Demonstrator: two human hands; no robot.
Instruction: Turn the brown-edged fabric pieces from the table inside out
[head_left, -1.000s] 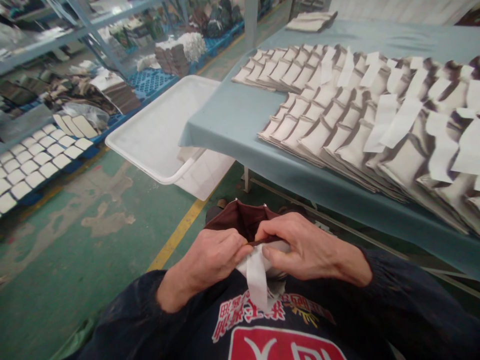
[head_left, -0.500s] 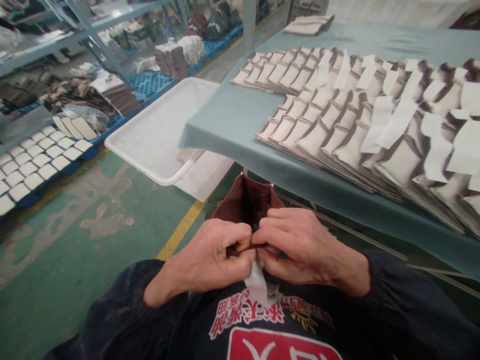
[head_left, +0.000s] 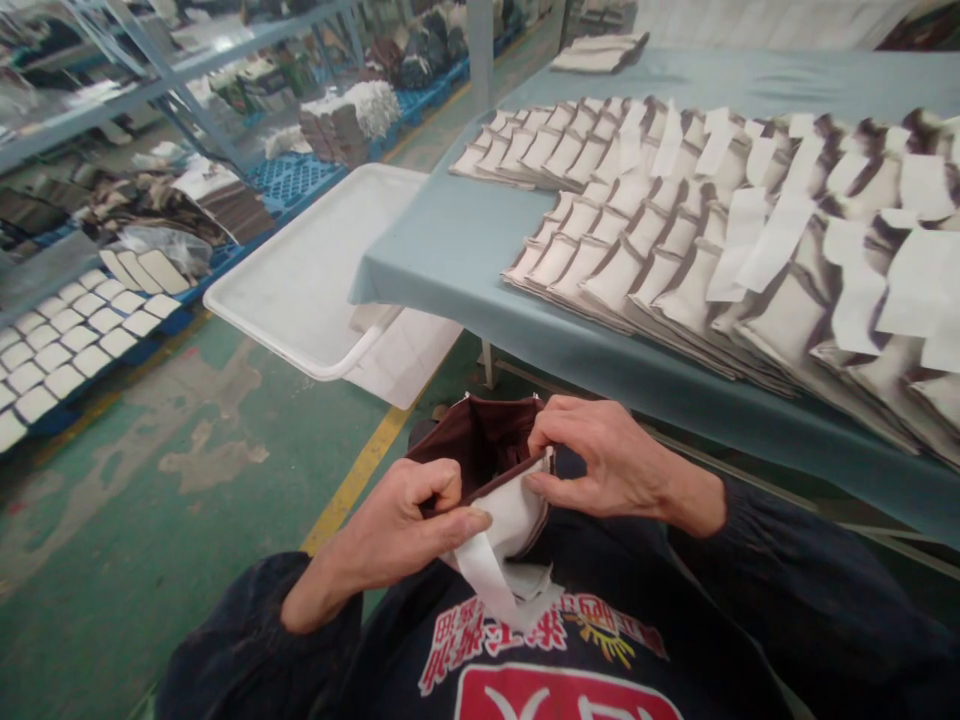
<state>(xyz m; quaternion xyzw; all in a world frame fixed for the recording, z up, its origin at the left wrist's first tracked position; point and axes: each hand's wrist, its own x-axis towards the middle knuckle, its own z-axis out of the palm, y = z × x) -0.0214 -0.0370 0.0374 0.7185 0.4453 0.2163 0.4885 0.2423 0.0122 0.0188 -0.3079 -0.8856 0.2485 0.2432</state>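
Note:
In front of my body I hold a fabric pouch, pale cream outside with a dark brown lining, its mouth spread and facing up. My left hand is closed on the near rim, thumb on the cream side. At the right corner of the same rim, my right hand pinches the cloth between thumb and fingers. A white strip hangs down the cream side, just below my left thumb. The far brown wall of the pouch stands up, with two pale points at its corners.
A table with a blue-green cover stands ahead and right, carrying rows of stacked cream-and-brown fabric pieces, several with white strips. Left of it is a white plastic tub. Blue pallets with textile piles line the green floor farther left.
My hands have moved apart along the near rim, the right going outward to the corner. More of the cream side and white strip now shows.

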